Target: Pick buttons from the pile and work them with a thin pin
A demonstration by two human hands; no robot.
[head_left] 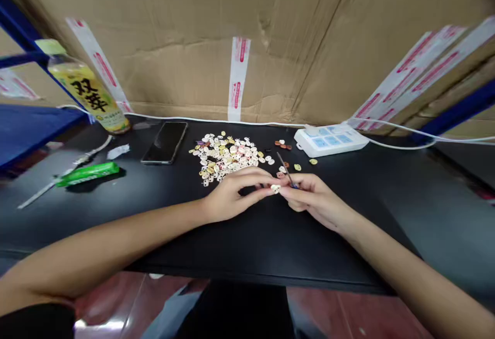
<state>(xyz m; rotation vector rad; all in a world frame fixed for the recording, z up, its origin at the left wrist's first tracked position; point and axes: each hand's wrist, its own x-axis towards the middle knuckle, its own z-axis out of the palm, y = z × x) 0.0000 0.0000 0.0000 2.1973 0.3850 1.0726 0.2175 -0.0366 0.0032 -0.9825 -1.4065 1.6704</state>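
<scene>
My left hand (236, 192) pinches a small white bead (275, 188) between thumb and fingertips, just above the black table (232, 246). Touching it from the right, my right hand (309, 198) holds a thin dark needle-like tool (285, 169) that slants up and away. The two hands meet at the bead. Behind them lies a pile of several small white, yellow and pink beads (228, 156). A few brown beads (283, 145) lie apart to the pile's right.
A black phone (165, 142) lies left of the pile. A white power strip (330, 140) with its cable sits at the back right. A drink bottle (89, 94), a green wrapped packet (87, 174) and cardboard walls (247, 39) surround the table.
</scene>
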